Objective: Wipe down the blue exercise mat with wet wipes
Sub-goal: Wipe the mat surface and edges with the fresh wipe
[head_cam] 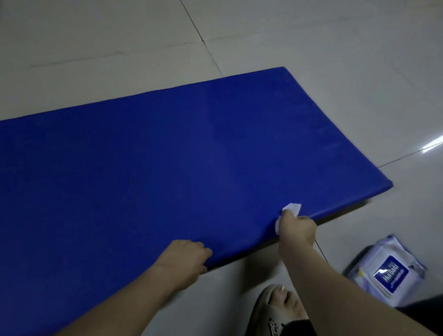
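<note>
Across a pale tiled floor (pixel 309 21), a blue exercise mat (pixel 159 160) is lying flat and filling the middle of the view. It is stretching from 9 o'clock, where it is running out of sight, to its squared end at 3 o'clock.

Off the mat at 4 o'clock, a soft pack of wet wipes (pixel 387 270) is sitting on the tiles with its blue label facing up. Near 6 o'clock, a beige sandal (pixel 274 315) on the person's foot is resting on the floor, just short of the mat's near edge.

At that near edge, around 6 o'clock, the left hand (pixel 185 262) is curling its fingers over the border and gripping it. Just beside it, toward 5 o'clock, the right hand (pixel 296 228) is closing around a small white wet wipe (pixel 291 209) and pressing it against the mat's near border, with one corner of the wipe poking out above the knuckles.

The mat is looking thin, light and flexible, with a smooth, slightly shiny skin that is likely turning slippery when damp. Holding its edge, as the left hand is doing, is probably the best way of stopping it sliding on the glossy tiles. The wipe is limp and is needing a bunched grip.
</note>
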